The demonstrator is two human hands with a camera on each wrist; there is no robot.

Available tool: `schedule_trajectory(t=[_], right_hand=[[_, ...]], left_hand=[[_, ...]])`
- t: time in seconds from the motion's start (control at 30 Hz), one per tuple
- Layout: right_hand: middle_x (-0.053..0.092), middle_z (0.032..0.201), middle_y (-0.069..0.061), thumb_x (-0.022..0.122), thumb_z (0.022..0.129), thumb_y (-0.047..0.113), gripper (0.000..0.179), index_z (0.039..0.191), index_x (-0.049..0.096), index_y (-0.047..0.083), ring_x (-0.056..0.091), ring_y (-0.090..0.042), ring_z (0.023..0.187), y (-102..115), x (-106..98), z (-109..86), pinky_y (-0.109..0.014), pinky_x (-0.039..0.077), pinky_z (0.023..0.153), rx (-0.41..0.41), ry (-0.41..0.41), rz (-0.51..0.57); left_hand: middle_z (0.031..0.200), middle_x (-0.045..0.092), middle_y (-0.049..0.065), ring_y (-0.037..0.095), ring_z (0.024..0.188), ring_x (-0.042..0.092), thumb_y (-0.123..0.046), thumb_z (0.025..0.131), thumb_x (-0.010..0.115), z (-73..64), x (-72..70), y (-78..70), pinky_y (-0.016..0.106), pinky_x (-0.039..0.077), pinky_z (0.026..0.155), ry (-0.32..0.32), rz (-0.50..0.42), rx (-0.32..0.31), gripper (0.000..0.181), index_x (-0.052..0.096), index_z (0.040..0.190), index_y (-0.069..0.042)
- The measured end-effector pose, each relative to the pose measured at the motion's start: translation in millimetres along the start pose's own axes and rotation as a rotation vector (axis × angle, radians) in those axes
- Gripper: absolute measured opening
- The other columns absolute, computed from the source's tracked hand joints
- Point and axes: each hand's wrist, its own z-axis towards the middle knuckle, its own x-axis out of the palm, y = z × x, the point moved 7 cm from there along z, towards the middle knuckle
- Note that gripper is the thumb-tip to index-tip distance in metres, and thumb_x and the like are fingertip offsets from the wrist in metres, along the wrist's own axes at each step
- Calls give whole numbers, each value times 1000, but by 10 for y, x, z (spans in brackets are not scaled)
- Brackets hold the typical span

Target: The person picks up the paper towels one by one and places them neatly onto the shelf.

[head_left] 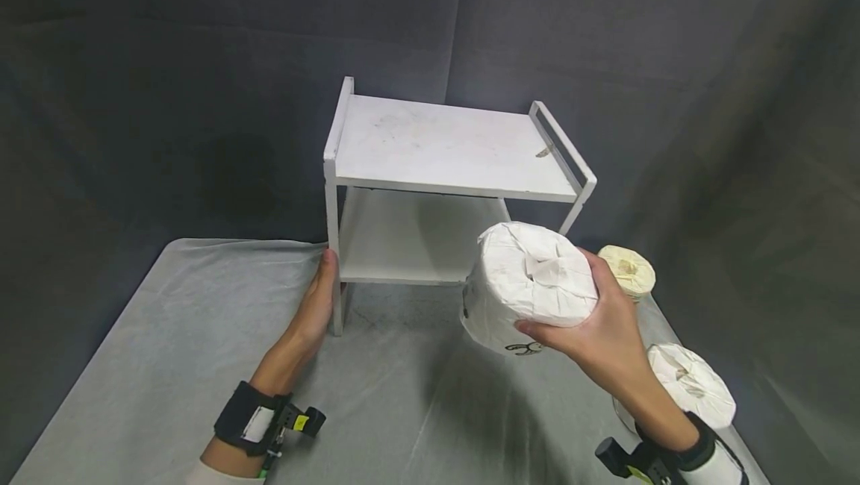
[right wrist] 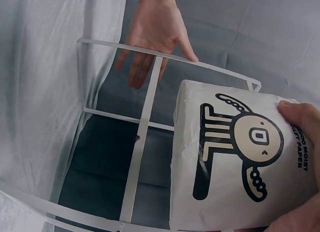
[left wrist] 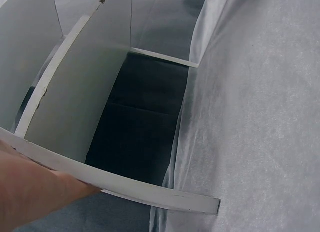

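My right hand [head_left: 608,332] grips a large white paper-wrapped toilet roll [head_left: 537,272], its thumb and fingers spread around the sides. The roll is held in the air before the right part of a white two-tier shelf [head_left: 450,145]. A cartoon dog and print mark the roll's wrapper [right wrist: 235,152] in the right wrist view. At the shelf's left side, my left hand [head_left: 312,310] rests against the upright post [head_left: 333,246]. Its fingers look straight in the right wrist view, partly behind the white frame. The shelf's lower board [head_left: 403,246] bears nothing that I can see.
Another white wrapped roll [head_left: 692,388] stands on the right of the grey cloth-covered table [head_left: 376,410], partly behind my right forearm. Farther back is a smaller yellowish roll [head_left: 628,268]. Dark grey fabric [head_left: 235,97] hangs behind and beside the table.
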Motion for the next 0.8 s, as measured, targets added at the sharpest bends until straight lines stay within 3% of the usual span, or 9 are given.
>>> schedule_trajectory(t=[0.43,0.8], right_hand=[[65,137,-11,105,62,18,104,150,52,5,57,-18,116,8,143,108,-23,45,90,21,19,66],[66,134,-13,103,64,14,101,149,51,0,61,-22,115,76,277,246,-28,48,91,-35,48,89]], left_hand=[[176,-21,12,28,162,-19,-59,112,8,2,-24,-4,53,-5,132,-5,-13,-2,80,-18,167,-8],[176,-21,11,28,162,-19,-56,113,9,0,-9,-14,53,-8,132,-7,-27,20,77,-17,167,-8]])
